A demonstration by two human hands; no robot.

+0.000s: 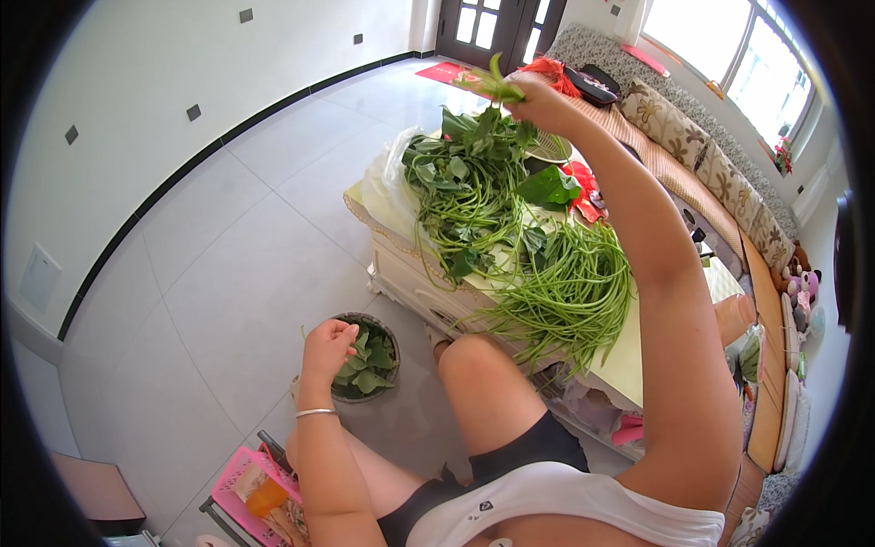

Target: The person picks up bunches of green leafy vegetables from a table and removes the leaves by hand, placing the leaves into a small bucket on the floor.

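Observation:
My right hand (540, 98) reaches far across the low table (629, 360) and grips a leafy green stalk (490, 82) above a heap of leafy greens (469, 173). A pile of long thin green stems (574, 292) lies nearer to me on the table. My left hand (326, 346), with a bracelet on the wrist, hovers down by the floor over a round bowl (394, 337) holding plucked leaves; the fingers are curled, and whether they hold a leaf I cannot tell.
A pink basket (239, 479) stands on the tiled floor at my lower left. A long cushioned sofa (720, 173) runs along the right under windows. A white plastic bag (383, 187) lies at the table's far corner. A dark door (488, 25) is at the back.

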